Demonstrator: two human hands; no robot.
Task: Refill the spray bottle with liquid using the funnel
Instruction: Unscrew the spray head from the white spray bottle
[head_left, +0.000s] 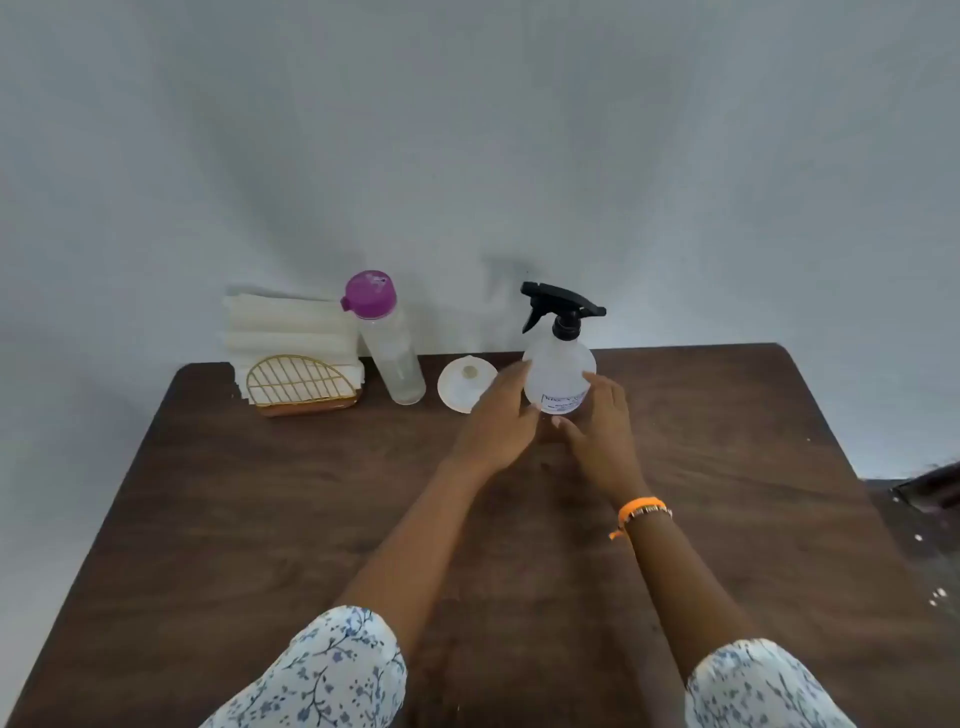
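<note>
A clear spray bottle (558, 371) with a black trigger head stands upright at the far middle of the brown table (311, 519). My left hand (498, 421) is at its left side and my right hand (597, 431) at its right side, fingers relaxed and spread, at the bottle's base; whether they touch it I cannot tell. A white funnel (465, 384) lies mouth-down just left of the bottle, partly behind my left fingers. Left of it stands a tall clear water bottle (392, 358) with a purple cap, holding liquid.
A gold wire napkin holder (301, 384) with a stack of white napkins stands at the far left corner. A grey wall rises straight behind the table. The table's right edge drops to a dark floor (914, 519).
</note>
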